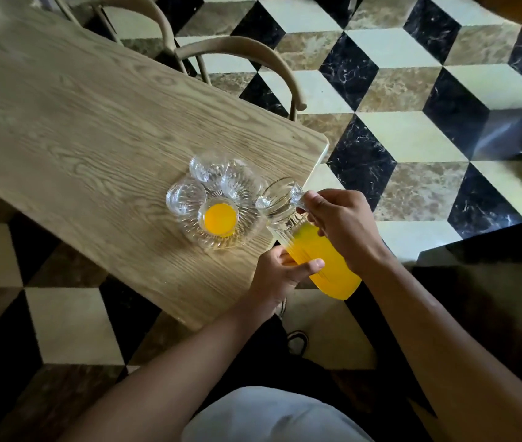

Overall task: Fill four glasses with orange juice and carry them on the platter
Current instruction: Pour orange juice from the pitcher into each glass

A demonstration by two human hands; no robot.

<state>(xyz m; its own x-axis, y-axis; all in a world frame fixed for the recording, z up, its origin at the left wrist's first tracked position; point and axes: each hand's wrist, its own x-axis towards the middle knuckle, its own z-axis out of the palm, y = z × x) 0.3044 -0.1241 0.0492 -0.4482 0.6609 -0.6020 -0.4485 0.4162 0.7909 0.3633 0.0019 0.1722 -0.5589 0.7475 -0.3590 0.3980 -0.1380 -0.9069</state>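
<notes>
holding a ribbed glass jug (314,250) of orange juice (323,266) tilted toward the platter (247,183), the person has both hands on it: the right hand (345,231) is curled round the handle at the jug's upper right, and the left hand (280,272) cups the belly from below, thumb laid across the glass. the spout hangs just beside the platter's right rim, and no stream shows between them.

the clear platter sits near the right end of the wooden table (62,122), close to its near edge. on it stand the glasses: one filled glass (221,219) at the near side, an empty glass (185,198) to its left, and another empty glass (202,169) at the far side. a fourth should be there, but clear glass on clear glass makes it hard to pick out, so i cannot say where it stands.

by my reckoning one glass of four is done. the risk now is the pour itself: the jug looks heavy and well filled, so tipping it fast could send juice over a small rim and onto the platter, which would then be slick for carrying. the spout could also knock the close-packed glasses. later, the platter's place near the table edge leaves little margin when it is lifted.
</notes>
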